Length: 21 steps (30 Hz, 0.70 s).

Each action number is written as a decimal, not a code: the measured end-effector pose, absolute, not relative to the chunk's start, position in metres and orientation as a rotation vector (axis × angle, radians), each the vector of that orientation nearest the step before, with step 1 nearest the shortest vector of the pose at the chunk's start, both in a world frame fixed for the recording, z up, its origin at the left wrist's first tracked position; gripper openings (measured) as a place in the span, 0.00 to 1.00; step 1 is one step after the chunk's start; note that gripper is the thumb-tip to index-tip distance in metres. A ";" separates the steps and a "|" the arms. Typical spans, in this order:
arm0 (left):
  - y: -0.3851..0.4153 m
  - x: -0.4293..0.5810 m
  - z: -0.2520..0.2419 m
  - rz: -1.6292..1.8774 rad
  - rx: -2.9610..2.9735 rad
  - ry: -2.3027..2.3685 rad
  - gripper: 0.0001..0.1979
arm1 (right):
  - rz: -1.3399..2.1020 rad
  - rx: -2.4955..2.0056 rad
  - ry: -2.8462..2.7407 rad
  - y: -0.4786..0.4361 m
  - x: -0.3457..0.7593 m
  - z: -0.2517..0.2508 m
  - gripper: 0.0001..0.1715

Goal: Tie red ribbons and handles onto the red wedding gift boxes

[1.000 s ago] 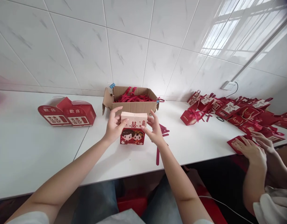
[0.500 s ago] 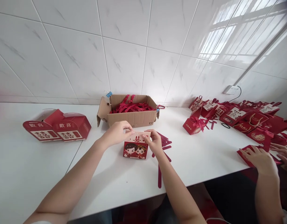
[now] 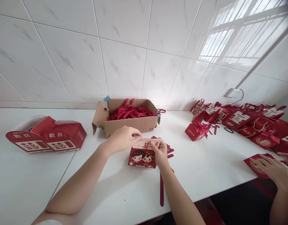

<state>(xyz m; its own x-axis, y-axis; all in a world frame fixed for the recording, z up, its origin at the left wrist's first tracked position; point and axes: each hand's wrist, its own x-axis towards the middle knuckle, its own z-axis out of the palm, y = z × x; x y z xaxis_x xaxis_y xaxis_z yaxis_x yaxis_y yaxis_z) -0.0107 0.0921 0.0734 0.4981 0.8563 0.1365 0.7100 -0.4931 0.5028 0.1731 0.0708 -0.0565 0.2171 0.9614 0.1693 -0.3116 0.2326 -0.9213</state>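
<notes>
A small red and pink gift box (image 3: 142,155) with two cartoon figures on its front stands on the white table (image 3: 205,162) in front of me. My left hand (image 3: 123,138) pinches its top edge from the left with fingers curled. My right hand (image 3: 160,152) grips the box's right side and top flap. Several loose red ribbon strips (image 3: 161,184) lie just right of the box and under my right wrist.
A cardboard carton (image 3: 127,120) full of red ribbons stands behind the box. Two red house-shaped boxes (image 3: 47,137) sit at the left. Several red gift boxes (image 3: 240,122) crowd the right. Another person's hand (image 3: 274,170) rests on a flat red box (image 3: 255,164) at the right edge.
The gift box came down from held upright in the air to rest on the table. Both my hands moved onto its top edge. The view tilted up.
</notes>
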 end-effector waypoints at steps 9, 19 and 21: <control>0.219 -0.057 0.092 0.567 2.158 1.981 0.10 | 1.073 -0.914 -1.051 0.067 0.172 -0.039 0.18; 0.291 0.013 0.071 0.172 2.241 1.678 0.20 | 0.578 -0.923 -1.188 -0.056 0.544 -0.002 0.11; 0.283 0.016 0.075 0.108 2.287 1.617 0.22 | 0.758 -0.821 -1.219 -0.065 0.580 -0.005 0.13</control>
<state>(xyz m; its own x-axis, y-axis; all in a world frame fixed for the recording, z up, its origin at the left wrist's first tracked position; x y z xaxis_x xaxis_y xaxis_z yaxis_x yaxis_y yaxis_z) 0.0163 0.2833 0.0755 0.3506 0.9275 -0.1302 0.9018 -0.2968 0.3140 0.5797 -0.0646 -0.0053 0.1838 0.8532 0.4881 -0.0606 0.5055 -0.8607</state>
